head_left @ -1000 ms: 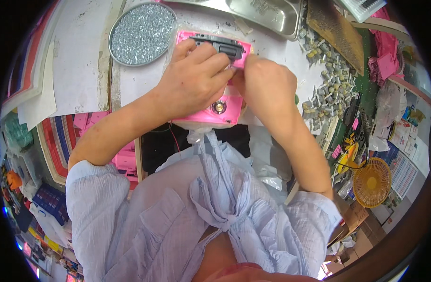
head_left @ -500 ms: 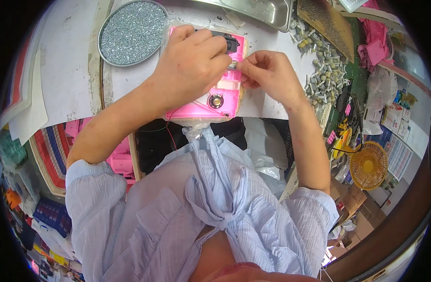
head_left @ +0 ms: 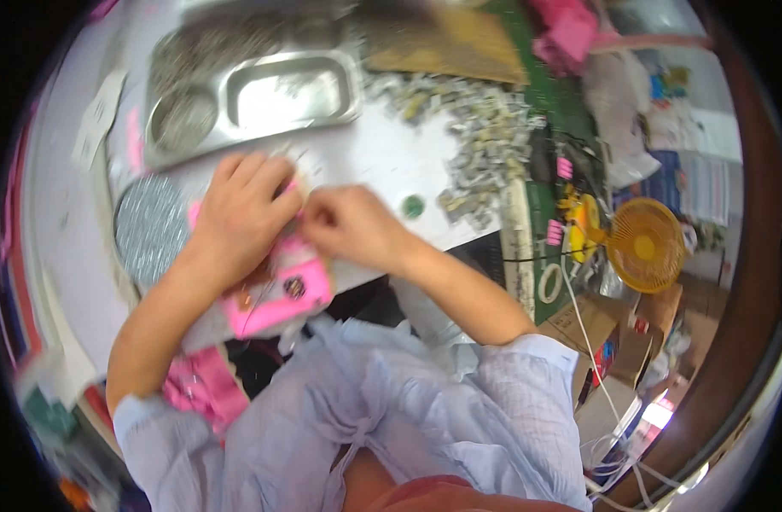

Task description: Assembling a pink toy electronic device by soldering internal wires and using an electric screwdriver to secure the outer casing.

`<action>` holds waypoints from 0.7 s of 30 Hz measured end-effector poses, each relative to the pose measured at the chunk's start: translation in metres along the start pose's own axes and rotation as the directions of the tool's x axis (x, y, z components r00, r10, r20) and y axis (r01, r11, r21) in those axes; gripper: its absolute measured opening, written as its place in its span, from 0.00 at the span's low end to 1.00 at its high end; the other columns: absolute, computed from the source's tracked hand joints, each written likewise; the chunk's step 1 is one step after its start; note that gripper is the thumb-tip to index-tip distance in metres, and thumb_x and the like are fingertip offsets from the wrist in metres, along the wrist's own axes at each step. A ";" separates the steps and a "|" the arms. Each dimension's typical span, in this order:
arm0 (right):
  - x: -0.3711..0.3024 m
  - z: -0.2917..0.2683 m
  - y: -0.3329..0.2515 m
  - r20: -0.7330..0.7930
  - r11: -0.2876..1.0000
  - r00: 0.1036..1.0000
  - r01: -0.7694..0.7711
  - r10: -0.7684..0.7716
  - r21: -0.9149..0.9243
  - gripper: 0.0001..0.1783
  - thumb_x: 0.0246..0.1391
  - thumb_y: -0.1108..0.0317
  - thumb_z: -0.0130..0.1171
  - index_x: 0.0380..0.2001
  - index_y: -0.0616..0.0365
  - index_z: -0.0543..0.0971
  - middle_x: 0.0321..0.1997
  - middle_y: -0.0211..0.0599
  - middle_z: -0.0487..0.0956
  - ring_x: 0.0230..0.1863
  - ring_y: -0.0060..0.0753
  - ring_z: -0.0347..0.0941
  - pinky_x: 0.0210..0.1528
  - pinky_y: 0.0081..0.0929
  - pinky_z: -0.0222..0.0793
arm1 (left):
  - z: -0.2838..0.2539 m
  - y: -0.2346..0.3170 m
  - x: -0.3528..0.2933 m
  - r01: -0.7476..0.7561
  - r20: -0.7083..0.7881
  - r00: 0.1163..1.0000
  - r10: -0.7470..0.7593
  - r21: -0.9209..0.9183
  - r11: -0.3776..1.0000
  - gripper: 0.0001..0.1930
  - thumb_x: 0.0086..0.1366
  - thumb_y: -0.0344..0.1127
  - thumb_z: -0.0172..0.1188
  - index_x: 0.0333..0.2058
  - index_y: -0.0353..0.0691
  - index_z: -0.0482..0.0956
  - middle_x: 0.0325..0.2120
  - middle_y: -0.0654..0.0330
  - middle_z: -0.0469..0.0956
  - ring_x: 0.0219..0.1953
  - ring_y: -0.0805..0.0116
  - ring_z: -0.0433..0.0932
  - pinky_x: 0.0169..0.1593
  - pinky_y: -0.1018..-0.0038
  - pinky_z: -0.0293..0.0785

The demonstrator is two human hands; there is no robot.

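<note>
A pink plastic casing point(head_left: 293, 305) lies tilted near the table's front edge, with a round black-rimmed part set in its lower right and a thin wire across it. My left hand point(head_left: 244, 213) is closed over the casing's upper part, its fingers curled and hiding much of it. At the casing's right edge, my right hand point(head_left: 352, 224) is closed in a pinch, thumb against fingertips. Whatever sits between those fingertips is hidden and blurred. A round dish of small metal screws point(head_left: 152, 229) stands just left of my left hand.
Beyond the hands sits a steel compartment tray point(head_left: 354, 85) holding small metal parts. A pile of small grey-yellow pieces point(head_left: 485, 145) spreads by a brown board point(head_left: 459, 43). A small green disc point(head_left: 413, 206) lies on the white table. At right stands a yellow fan point(head_left: 647, 245).
The view has swung, so the casing and dish appear lower and further left, and more of the steel tray shows. Both hands remain at the casing.
</note>
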State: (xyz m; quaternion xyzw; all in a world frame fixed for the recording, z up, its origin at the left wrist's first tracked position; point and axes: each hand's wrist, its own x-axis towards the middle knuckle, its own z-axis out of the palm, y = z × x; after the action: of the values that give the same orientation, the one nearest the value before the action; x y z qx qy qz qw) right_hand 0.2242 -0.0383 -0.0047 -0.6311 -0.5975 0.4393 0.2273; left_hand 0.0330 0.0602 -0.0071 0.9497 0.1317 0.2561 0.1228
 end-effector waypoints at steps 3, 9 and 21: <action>0.000 -0.056 -0.006 0.063 0.996 0.995 0.078 -0.075 -0.051 0.14 0.53 0.62 0.69 0.36 0.63 0.84 0.28 0.41 0.85 0.30 0.29 0.82 0.37 0.29 0.76 | -0.003 -0.001 0.014 -0.028 0.148 0.989 0.020 0.052 0.998 0.07 0.55 0.35 0.59 0.33 0.41 0.77 0.38 0.57 0.74 0.43 0.57 0.74 0.52 0.60 0.67; 0.060 -0.323 0.130 -0.786 0.912 0.614 -0.275 -0.077 -0.304 0.14 0.57 0.59 0.67 0.36 0.61 0.87 0.27 0.35 0.85 0.29 0.24 0.82 0.33 0.25 0.76 | -0.007 0.008 0.029 -0.040 0.230 0.973 0.031 0.033 0.999 0.08 0.55 0.34 0.57 0.34 0.40 0.78 0.39 0.56 0.74 0.42 0.58 0.73 0.50 0.60 0.67; 0.156 -0.399 0.196 -0.784 0.821 0.564 -0.300 -0.258 -0.486 0.16 0.52 0.56 0.64 0.40 0.53 0.87 0.43 0.43 0.87 0.48 0.47 0.84 0.53 0.41 0.77 | -0.011 0.005 0.000 0.078 0.114 0.991 -0.070 -0.068 0.995 0.13 0.48 0.33 0.70 0.32 0.43 0.77 0.37 0.56 0.75 0.38 0.54 0.74 0.44 0.57 0.67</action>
State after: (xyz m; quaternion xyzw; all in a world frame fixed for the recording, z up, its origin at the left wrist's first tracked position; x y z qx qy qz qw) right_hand 0.6472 0.1702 -0.0041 -0.8057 -0.5147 -0.1045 0.2740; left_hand 0.0280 0.0574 0.0035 0.9520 0.1504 0.2024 0.1737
